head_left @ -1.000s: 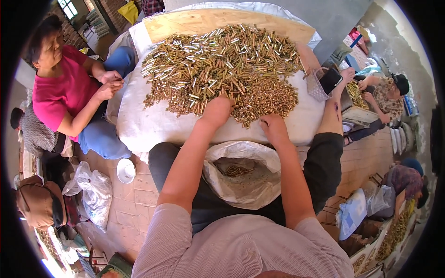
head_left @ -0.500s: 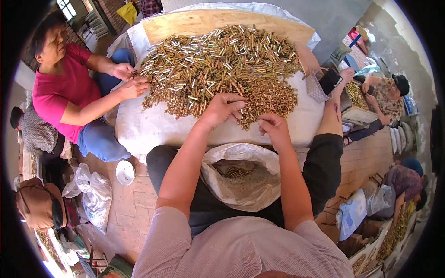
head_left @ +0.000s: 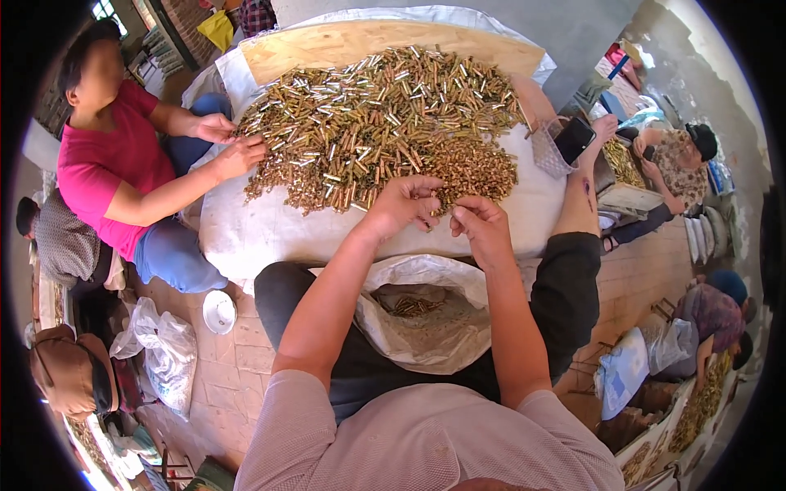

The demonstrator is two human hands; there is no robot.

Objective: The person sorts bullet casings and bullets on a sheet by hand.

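Note:
Both hands are raised over the near edge of a heap of slim, brass-coloured metal tubes [head_left: 360, 123]. Beside their tips lies a denser patch of small brass-coloured nut-like pieces [head_left: 483, 173]. My left hand [head_left: 403, 204] is closed, its fingers curled toward the thumb; whatever it pinches is too small to name. Just to its right, my right hand [head_left: 485, 231] is closed too, thumb against forefinger, and its contents are hidden. A narrow gap separates the fingertips. Below them, between my legs, a white woven sack [head_left: 434, 348] gapes, with several brass-coloured pieces inside.
A wooden board [head_left: 393, 41] edges the far side of the cloth-covered table [head_left: 237, 237]. A co-worker in a pink shirt [head_left: 110, 164] handles pieces at the left. A phone [head_left: 575, 141] rests on a woven basket [head_left: 550, 155]. A white bowl [head_left: 219, 313] stands on the floor.
My left hand has moved right and slightly nearer to me. The fingertips of my two hands are closer together. The whole view has shifted a little.

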